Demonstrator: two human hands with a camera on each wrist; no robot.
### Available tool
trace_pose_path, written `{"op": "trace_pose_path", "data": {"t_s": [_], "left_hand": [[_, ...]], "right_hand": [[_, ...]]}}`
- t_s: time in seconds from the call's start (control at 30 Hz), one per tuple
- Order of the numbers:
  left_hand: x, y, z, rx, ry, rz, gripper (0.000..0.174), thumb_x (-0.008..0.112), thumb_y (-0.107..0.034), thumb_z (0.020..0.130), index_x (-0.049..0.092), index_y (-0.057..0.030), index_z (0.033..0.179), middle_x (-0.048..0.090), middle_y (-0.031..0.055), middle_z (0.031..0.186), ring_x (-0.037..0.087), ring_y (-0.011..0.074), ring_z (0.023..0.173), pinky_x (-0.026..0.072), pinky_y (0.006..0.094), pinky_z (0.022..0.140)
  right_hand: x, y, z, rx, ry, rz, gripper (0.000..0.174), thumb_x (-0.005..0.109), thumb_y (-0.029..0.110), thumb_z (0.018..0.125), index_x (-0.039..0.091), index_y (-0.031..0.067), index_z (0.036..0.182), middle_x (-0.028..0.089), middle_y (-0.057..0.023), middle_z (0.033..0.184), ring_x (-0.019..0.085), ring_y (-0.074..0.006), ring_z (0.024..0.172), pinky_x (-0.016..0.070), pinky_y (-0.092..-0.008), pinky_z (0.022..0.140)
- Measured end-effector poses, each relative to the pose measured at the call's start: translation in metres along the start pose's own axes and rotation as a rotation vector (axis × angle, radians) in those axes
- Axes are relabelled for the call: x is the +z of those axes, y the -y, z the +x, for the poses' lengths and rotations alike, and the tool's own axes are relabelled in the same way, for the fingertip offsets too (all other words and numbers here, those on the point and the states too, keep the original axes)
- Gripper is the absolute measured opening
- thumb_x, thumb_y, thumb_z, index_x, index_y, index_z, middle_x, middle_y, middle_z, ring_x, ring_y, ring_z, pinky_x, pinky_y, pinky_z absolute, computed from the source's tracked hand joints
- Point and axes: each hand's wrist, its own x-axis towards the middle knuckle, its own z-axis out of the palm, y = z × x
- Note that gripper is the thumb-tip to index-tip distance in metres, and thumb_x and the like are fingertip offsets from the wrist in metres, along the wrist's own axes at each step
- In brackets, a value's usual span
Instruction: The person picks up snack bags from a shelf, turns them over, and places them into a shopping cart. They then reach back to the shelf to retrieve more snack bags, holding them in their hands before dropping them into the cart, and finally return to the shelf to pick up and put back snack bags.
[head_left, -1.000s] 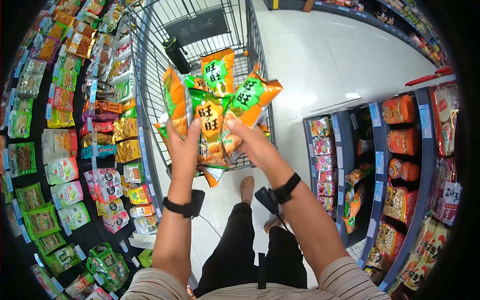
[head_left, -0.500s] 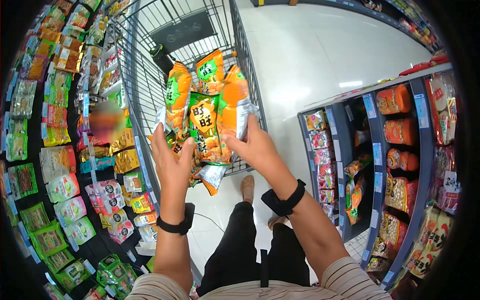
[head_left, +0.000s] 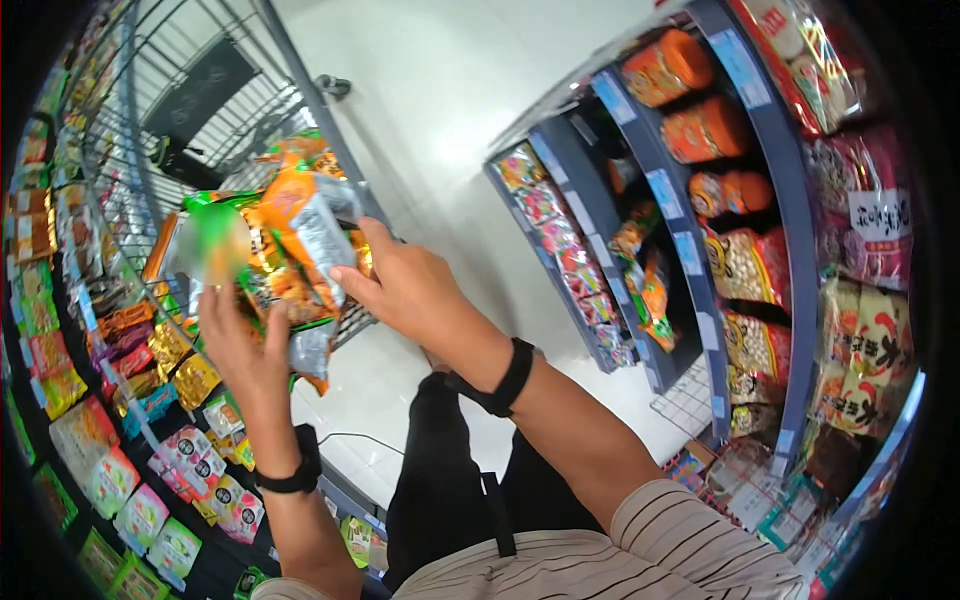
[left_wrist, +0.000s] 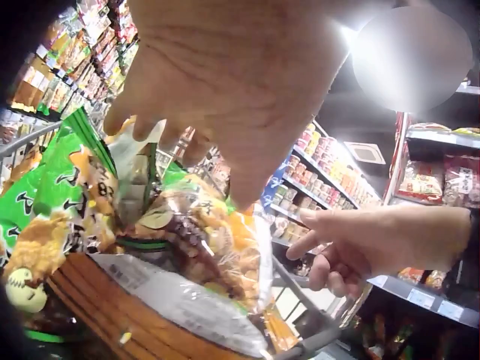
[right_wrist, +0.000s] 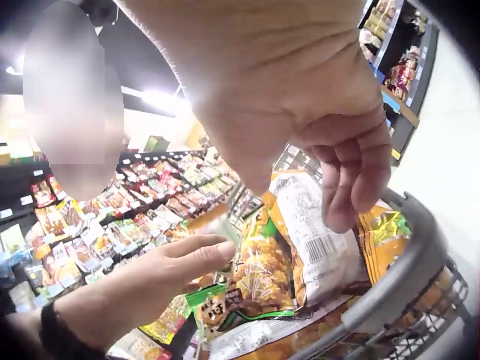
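Several orange and green snack bags fill the near end of a shopping cart (head_left: 305,85). One bag with a silver back (head_left: 325,240) leans at the right of the pile. My right hand (head_left: 415,280) is beside it, thumb and fingers apart; in the right wrist view they straddle its silver back (right_wrist: 307,225), while the left wrist view shows a gap between fingertips and bags. At the pile's left side, my left hand (head_left: 245,340) has its fingers extended toward the bags. A green bag (left_wrist: 49,184) stands close to it in the left wrist view.
Shelves of packaged snacks (head_left: 190,455) line the left side. A low shelf unit (head_left: 600,215) with orange jars (head_left: 705,130) and bags stands at the right. Pale floor (head_left: 420,100) lies between cart and shelves. A dark bottle (head_left: 185,165) lies in the cart.
The head view has swung right, so cart and bags sit further left. My right hand no longer pinches the right-hand bag, whose silver back now faces up more. My left hand remains by the pile.
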Motion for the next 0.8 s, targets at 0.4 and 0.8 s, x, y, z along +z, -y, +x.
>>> {"op": "trace_pose_path", "data": {"t_s": [0.4,0.8], "left_hand": [[0.13,-0.206,-0.107,0.068,0.609,-0.864,0.046,0.07,-0.011,0.094,0.055,0.0003,0.137,0.063,0.0167,0.128,0.061,0.0261,0.121,0.0477,0.0392,0.102],[0.438,-0.459,-0.074,0.316,0.647,-0.636,0.079,0.075,-0.055,0.083,0.055,0.0038,0.132,0.064,0.0243,0.124,0.062,0.0396,0.119,0.0515,0.0471,0.099]], "right_hand": [[-0.107,-0.292,-0.265,0.799,-0.62,0.608,0.029,0.059,0.025,0.104,0.061,0.005,0.125,0.071,-0.0108,0.093,0.07,-0.0166,0.074,0.0564,-0.0276,0.059],[-0.195,-0.548,-0.403,1.145,-1.016,1.12,0.079,0.066,0.061,0.093,0.05,-0.0036,0.134,0.06,-0.0233,0.124,0.063,-0.0381,0.117,0.0556,-0.0543,0.096]]}}
